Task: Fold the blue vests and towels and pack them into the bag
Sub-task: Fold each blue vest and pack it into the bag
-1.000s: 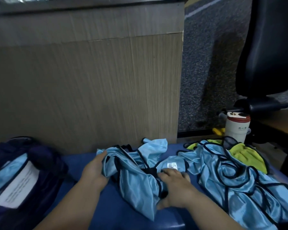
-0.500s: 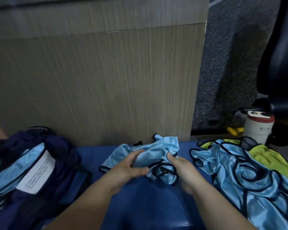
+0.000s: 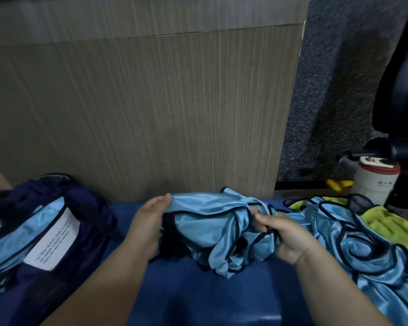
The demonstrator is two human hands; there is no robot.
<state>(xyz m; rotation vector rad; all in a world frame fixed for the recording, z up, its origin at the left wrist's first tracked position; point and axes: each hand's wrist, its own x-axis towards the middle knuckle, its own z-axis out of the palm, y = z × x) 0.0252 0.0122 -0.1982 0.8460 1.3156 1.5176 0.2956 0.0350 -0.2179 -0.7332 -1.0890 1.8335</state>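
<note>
A light blue vest [image 3: 205,228] with black trim is bunched up between my hands, just above the blue padded surface [image 3: 198,292]. My left hand [image 3: 149,227] holds its left end, thumb on top. My right hand [image 3: 285,238] pinches its right end and the black trim. A pile of more blue vests [image 3: 363,250] lies at the right, over a yellow-green towel [image 3: 384,223]. The dark navy bag [image 3: 57,229] sits open at the left, with blue fabric and a white label [image 3: 53,241] inside.
A wood-grain panel [image 3: 139,102] rises right behind the blue surface. A white flask with a red band [image 3: 375,182] stands at the right, by a black office chair [image 3: 398,78]. Grey carpet [image 3: 327,90] lies beyond.
The vest lay spread under both hands one second ago. My hands have gathered it into a bundle and lifted it slightly. The view has swung left, showing more of the bag.
</note>
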